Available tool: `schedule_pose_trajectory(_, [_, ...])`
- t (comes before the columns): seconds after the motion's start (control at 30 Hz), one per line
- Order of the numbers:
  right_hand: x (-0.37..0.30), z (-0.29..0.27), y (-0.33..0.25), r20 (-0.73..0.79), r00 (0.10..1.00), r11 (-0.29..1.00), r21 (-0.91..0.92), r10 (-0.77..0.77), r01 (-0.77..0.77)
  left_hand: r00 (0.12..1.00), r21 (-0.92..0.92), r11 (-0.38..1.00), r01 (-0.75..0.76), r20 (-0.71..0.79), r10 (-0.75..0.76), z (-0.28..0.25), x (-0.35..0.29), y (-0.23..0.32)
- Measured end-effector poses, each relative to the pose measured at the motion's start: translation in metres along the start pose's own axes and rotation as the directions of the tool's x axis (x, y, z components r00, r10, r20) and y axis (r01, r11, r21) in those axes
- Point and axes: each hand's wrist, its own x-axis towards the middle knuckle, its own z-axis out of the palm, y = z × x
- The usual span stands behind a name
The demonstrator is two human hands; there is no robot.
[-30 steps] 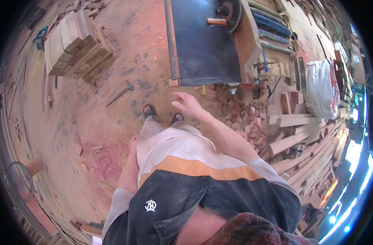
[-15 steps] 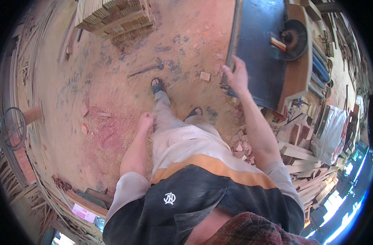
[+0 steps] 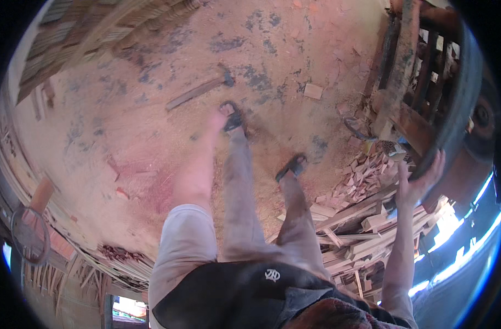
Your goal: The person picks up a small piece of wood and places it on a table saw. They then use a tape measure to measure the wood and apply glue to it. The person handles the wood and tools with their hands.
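Observation:
On the dusty floor ahead lies a hammer with a wooden handle and a dark head. My left hand is stretched down in front of my sandalled foot, just short of the hammer and apart from it. Motion smears its fingers. Out to the right, my right hand is at the dark edge of a machine table. Its thumb lies on the near side of that edge and its fingers on the other, so it grips the edge.
Small wood offcuts lie heaped below the machine, beside a pile of longer scrap pieces. A stack of boards stands at the far left. One small wood block lies right of the hammer. A round wheel is at the left.
I have bent lower and the view has tilted. My left hand has moved from beside my thigh down toward the hammer. My right hand has come onto the machine table's edge.

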Motion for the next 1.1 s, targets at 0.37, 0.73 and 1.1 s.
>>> schedule_pose_trajectory(0.37, [-0.003,0.021,-0.002,0.108,0.990,0.933,0.338,0.089,-0.121,0.981,0.500,0.862,0.086,-0.193,0.014,0.006,0.167,-0.023])
schedule_pose_trajectory(0.73, [0.000,0.001,0.013,0.011,1.000,0.999,0.039,0.021,-0.022,0.982,-0.121,0.992,-0.019,0.184,0.042,-0.032,0.063,-0.017])
schedule_pose_trajectory(1.1, [0.002,-0.034,0.011,0.069,0.987,0.968,0.193,0.148,-0.159,0.999,-0.495,0.868,-0.037,-0.010,0.037,-0.207,-0.221,0.123])
